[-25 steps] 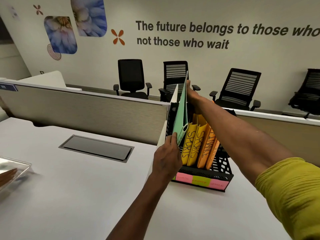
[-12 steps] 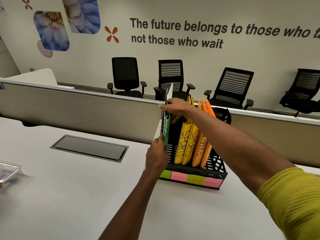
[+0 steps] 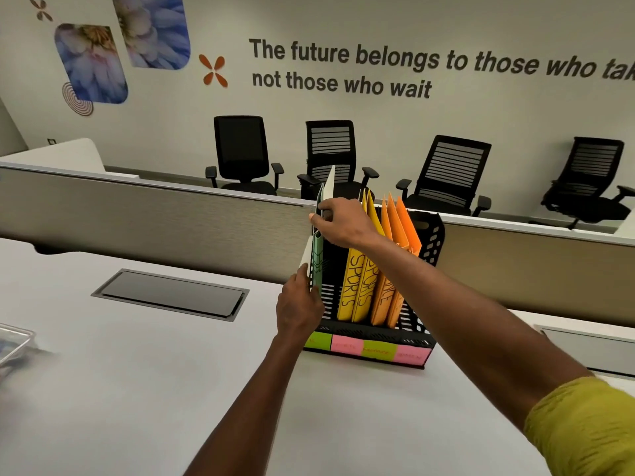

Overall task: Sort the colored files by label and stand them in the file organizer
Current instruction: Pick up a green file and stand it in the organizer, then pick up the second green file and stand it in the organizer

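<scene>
A pale green paper file is stood in the leftmost slot of the black perforated plastic organizer, pinched at its top by the right hand and steadied at its front edge by the left hand.

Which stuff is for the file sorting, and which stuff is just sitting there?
For the job:
- green file, held by the left hand and right hand
- yellow files
- orange files
- black organizer

Just sitting there:
- clear tray
- office chairs
- desk hatch
</scene>
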`<state>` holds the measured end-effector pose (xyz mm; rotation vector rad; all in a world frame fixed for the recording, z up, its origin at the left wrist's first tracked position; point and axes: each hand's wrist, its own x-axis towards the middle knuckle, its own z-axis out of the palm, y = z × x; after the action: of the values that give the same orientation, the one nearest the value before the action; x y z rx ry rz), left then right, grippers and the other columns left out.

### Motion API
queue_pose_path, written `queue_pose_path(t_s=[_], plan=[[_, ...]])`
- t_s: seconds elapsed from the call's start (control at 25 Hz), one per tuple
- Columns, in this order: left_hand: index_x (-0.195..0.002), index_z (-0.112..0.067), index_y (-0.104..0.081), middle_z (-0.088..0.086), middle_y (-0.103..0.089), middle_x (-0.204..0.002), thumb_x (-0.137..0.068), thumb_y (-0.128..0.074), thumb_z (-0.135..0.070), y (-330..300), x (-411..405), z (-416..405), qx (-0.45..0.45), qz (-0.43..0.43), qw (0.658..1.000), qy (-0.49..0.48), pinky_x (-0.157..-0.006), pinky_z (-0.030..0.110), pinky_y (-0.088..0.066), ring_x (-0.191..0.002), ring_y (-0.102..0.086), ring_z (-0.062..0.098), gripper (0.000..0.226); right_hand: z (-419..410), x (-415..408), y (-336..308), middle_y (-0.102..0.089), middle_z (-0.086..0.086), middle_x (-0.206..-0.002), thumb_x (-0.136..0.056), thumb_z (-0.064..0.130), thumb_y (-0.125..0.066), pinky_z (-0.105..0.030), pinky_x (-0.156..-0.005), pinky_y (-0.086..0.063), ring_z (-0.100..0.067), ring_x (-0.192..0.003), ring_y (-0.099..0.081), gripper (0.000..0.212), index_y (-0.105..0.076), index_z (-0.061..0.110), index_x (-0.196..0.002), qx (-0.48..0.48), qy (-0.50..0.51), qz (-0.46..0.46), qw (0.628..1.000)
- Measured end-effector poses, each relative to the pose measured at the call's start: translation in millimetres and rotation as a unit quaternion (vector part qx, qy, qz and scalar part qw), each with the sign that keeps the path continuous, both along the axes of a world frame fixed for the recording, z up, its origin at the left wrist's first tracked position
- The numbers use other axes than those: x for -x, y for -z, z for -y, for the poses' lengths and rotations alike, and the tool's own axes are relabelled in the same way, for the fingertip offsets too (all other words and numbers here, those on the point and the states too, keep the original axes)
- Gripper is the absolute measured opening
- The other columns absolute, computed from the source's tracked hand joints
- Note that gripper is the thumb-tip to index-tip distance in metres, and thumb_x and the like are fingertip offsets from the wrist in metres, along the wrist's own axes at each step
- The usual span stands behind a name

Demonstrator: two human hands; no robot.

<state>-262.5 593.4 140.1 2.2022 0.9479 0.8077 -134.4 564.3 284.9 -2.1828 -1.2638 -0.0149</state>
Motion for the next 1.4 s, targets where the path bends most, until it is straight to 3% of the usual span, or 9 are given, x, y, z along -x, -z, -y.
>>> queue_pose_path(t_s=[0.16, 0.36, 0.48, 0.6, 0.8, 0.96, 1.08, 1.28, 1.4], plan=[[-0.142, -0.013, -0.046, 0.006, -0.066, -0.119, -0.091, -0.058, -0.017, 3, 9, 13, 0.007, 0.036, 0.999, -0.011, -0.085, 0.041, -0.054, -0.096, -0.067, 0.027, 0.052, 45, 23, 18, -0.074, -0.005, -0.103, -0.095, 0.020, -0.060, -0.024, -0.077, -0.060, -0.010, -0.083, -0.071, 0.026, -0.068, 0.009, -0.117, -0.148, -0.019, -0.031, 0.988], [-0.137, -0.018, -0.050, 0.003, -0.069, -0.113, -0.089, -0.056, -0.017, -3, 21, 35, 0.001, 0.067, 0.998, 0.006, -0.080, 0.043, -0.058, -0.091, -0.070, 0.023, 0.048, 94, 51, 43, -0.074, 0.000, -0.091, -0.094, 0.019, -0.061, -0.022, -0.067, -0.059, -0.005, -0.076, -0.072, 0.018, -0.072, 0.011, -0.106, -0.252, -0.050, -0.070, 0.964], [-0.136, -0.024, -0.050, 0.002, -0.070, -0.115, -0.086, -0.055, -0.022, -2, 24, 58, -0.009, 0.074, 0.997, 0.023, -0.081, 0.043, -0.059, -0.097, -0.069, 0.022, 0.050, 132, 60, 63, -0.074, 0.001, -0.090, -0.094, 0.019, -0.062, -0.024, -0.066, -0.060, -0.006, -0.076, -0.071, 0.017, -0.072, 0.013, -0.107, -0.251, -0.031, -0.095, 0.963], [-0.141, -0.017, -0.049, 0.004, -0.068, -0.120, -0.088, -0.060, -0.020, 7, 26, 87, -0.006, 0.069, 0.997, 0.035, -0.088, 0.041, -0.058, -0.105, -0.067, 0.021, 0.054, 169, 64, 95, -0.073, 0.005, -0.090, -0.092, 0.019, -0.066, -0.022, -0.066, -0.058, -0.007, -0.077, -0.069, 0.016, -0.073, 0.014, -0.105, -0.244, 0.013, -0.108, 0.964], [-0.145, -0.016, -0.045, 0.000, -0.065, -0.121, -0.090, -0.064, -0.021, 38, 29, 148, 0.027, 0.043, 0.995, 0.087, -0.086, 0.027, -0.054, -0.101, -0.065, 0.014, 0.058, 237, 67, 167, -0.074, 0.008, -0.095, -0.088, 0.016, -0.071, -0.018, -0.073, -0.057, 0.002, -0.082, -0.068, 0.018, -0.073, 0.017, -0.106, -0.210, 0.090, -0.140, 0.963], [-0.144, -0.017, -0.045, -0.002, -0.065, -0.118, -0.090, -0.066, -0.022, 72, 23, 202, 0.043, 0.026, 0.992, 0.115, -0.081, 0.026, -0.053, -0.086, -0.065, 0.008, 0.059, 295, 69, 217, -0.074, 0.009, -0.098, -0.083, 0.017, -0.073, -0.018, -0.069, -0.053, 0.001, -0.084, -0.068, 0.023, -0.072, 0.020, -0.106, -0.184, 0.156, -0.169, 0.956], [-0.145, -0.018, -0.045, -0.003, -0.064, -0.115, -0.090, -0.067, -0.024, 97, 12, 250, 0.063, -0.002, 0.985, 0.161, -0.083, 0.027, -0.051, -0.089, -0.064, 0.010, 0.060, 351, 68, 244, -0.070, 0.012, -0.107, -0.083, 0.025, -0.073, -0.017, -0.080, -0.048, -0.002, -0.094, -0.065, 0.036, -0.067, 0.024, -0.118, -0.131, 0.202, -0.178, 0.954], [-0.147, -0.020, -0.041, -0.001, -0.061, -0.123, -0.090, -0.064, -0.026, 124, -2, 322, 0.071, -0.056, 0.967, 0.237, -0.095, 0.029, -0.046, -0.114, -0.058, 0.018, 0.061, 427, 61, 268, -0.061, 0.009, -0.126, -0.086, 0.030, -0.070, -0.026, -0.099, -0.042, -0.010, -0.115, -0.057, 0.049, -0.057, 0.025, -0.132, -0.058, 0.251, -0.157, 0.954], [-0.153, -0.019, -0.029, 0.004, -0.056, -0.132, -0.091, -0.063, -0.029, 130, -11, 360, 0.072, -0.101, 0.948, 0.294, -0.098, 0.033, -0.045, -0.121, -0.055, 0.022, 0.072, 471, 52, 282, -0.058, 0.004, -0.134, -0.085, 0.033, -0.070, -0.031, -0.105, -0.038, -0.017, -0.125, -0.051, 0.055, -0.054, 0.022, -0.137, -0.026, 0.293, -0.152, 0.944]])
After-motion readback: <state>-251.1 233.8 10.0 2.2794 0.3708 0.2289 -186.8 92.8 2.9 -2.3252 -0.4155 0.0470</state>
